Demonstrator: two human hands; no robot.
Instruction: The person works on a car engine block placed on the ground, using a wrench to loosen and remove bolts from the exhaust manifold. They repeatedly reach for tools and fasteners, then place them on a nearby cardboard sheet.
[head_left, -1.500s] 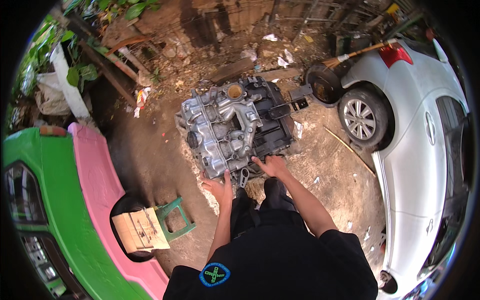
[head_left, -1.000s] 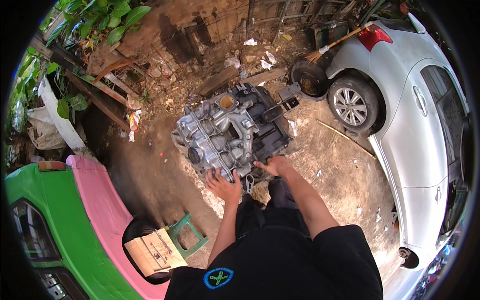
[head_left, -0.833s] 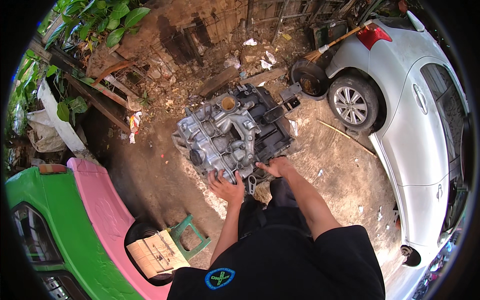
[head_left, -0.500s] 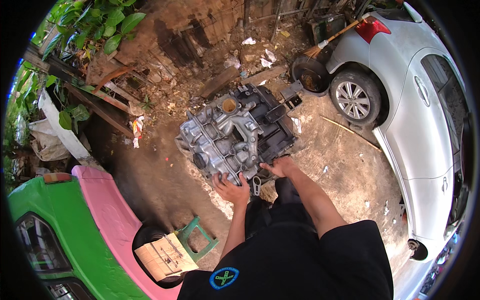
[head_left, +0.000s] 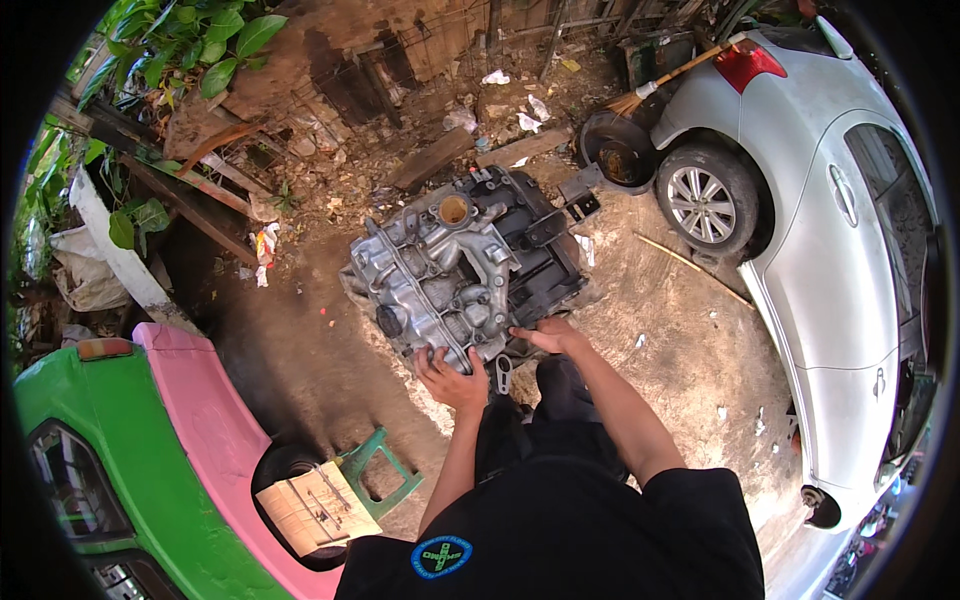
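A car engine (head_left: 440, 285) sits on the ground in front of me, with a silver metal cover on its left and a black intake part (head_left: 545, 262) on its right. My left hand (head_left: 455, 382) is closed over the near edge of the silver cover, fingers bent onto the metal and thumb raised beside them. At the near edge of the black part, my right hand (head_left: 548, 335) grips with its thumb on top; its other fingers are partly hidden. Between my hands, a small metal bracket with an oblong hole (head_left: 503, 376) sticks out toward me.
A silver car (head_left: 800, 220) stands on the right, its rear wheel close by. To the left is a green and pink vehicle (head_left: 190, 400). A green stool (head_left: 378, 470) stands near cardboard (head_left: 312, 510) holding thin metal parts. Behind the engine lie wood planks (head_left: 430, 160), a black basin (head_left: 617, 150) and a broom (head_left: 680, 75).
The whole view has shifted slightly. Both hands keep their places on the engine's near edge, and the engine has not visibly moved on the ground.
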